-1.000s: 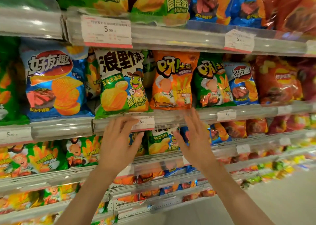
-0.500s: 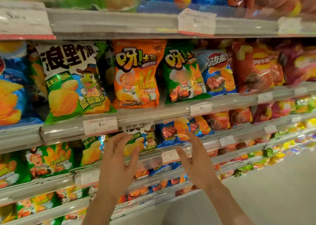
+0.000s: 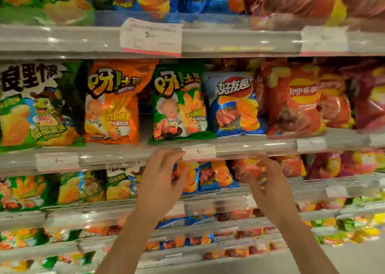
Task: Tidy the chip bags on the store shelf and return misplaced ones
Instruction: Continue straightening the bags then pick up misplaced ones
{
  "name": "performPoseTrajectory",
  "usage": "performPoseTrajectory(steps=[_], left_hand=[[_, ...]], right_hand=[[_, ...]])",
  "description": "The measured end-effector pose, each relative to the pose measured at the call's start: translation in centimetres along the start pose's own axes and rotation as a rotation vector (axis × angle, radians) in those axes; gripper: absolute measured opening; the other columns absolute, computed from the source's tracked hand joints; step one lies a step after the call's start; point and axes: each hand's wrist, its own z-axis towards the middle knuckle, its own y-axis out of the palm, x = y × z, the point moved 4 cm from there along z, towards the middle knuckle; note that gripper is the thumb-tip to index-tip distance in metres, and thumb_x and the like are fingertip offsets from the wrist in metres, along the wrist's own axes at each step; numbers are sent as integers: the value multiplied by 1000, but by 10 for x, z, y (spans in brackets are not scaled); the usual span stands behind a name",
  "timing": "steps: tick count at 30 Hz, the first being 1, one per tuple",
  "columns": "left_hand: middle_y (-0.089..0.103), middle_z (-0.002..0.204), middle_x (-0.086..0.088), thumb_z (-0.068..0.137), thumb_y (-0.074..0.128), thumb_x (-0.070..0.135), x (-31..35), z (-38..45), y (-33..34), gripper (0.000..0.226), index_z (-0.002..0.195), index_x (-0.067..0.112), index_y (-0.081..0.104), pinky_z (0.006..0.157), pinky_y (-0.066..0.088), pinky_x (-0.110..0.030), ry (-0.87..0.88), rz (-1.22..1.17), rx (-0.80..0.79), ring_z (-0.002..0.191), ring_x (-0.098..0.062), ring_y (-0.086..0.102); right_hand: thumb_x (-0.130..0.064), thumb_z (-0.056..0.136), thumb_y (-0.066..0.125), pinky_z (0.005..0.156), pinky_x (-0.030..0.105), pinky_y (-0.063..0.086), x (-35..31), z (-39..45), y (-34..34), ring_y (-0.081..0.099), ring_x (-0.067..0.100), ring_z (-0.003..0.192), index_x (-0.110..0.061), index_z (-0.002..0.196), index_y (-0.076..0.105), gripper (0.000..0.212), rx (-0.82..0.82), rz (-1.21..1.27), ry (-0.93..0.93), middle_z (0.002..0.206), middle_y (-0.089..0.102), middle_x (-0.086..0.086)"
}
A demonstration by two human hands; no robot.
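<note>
**Chip bags lined up on tiered shelving, both hands raised empty**

Chip bags are stocked on several tiers of grey store shelving (image 3: 250, 146) with clear front rails and white price tags (image 3: 199, 152); pale floor is seen at the lower right. On the middle tier, left to right: a green-and-white bag (image 3: 35, 105), an orange bag (image 3: 113, 103), a green bag (image 3: 179, 105), a blue bag (image 3: 233, 105) and a larger red bag (image 3: 295, 98). Smaller blue-and-orange bags (image 3: 210, 178) are seen on the tier below.

Both hands are raised just below the middle rail. The left hand (image 3: 162, 182) is held loose, fingers slightly bent, nothing gripped; fingertips are near the rail beside the price tag, contact can't be confirmed. The right hand (image 3: 268, 182) is motion-blurred, fingers extended, nothing held.

The green and blue bags sit directly above the hands, apart from them; the small blue-and-orange bags are seen between the hands.
</note>
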Motion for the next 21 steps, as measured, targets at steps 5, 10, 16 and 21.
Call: performPoseTrajectory(steps=[5, 10, 16, 21], left_hand=[[57, 113, -4, 91, 63, 32, 4, 20, 1, 31, 117, 15, 66, 83, 50, -32, 162, 133, 61, 105, -22, 54], [54, 111, -3, 89, 67, 36, -2, 25, 9, 35, 118, 17, 67, 79, 50, -33, 164, 175, 18, 101, -20, 53], [53, 107, -2, 86, 74, 32, -6, 29, 9, 34, 117, 18, 66, 76, 51, -37, 177, 149, 7, 97, -19, 54], [52, 106, 0, 88, 73, 32, -7, 31, 10, 33, 117, 18, 66, 75, 50, -36, 175, 110, 13, 95, -19, 54]], right_hand=[[-29, 93, 64, 55, 28, 41, -12, 30, -15, 58, 15, 65, -16, 125, 59, 35, 87, -69, -175, 104, 56, -2], [-29, 96, 58, 56, 35, 52, -47, 41, 4, 56, 14, 66, -17, 111, 65, 20, 21, -60, -480, 103, 56, -2], [-18, 93, 68, 67, 31, 54, -66, 47, 30, 60, 21, 82, -14, 114, 70, 22, -22, -104, -640, 100, 59, 5], [-22, 91, 70, 75, 39, 58, -59, 56, 32, 62, 22, 96, -18, 124, 64, 34, -60, -110, -545, 108, 57, 1]])
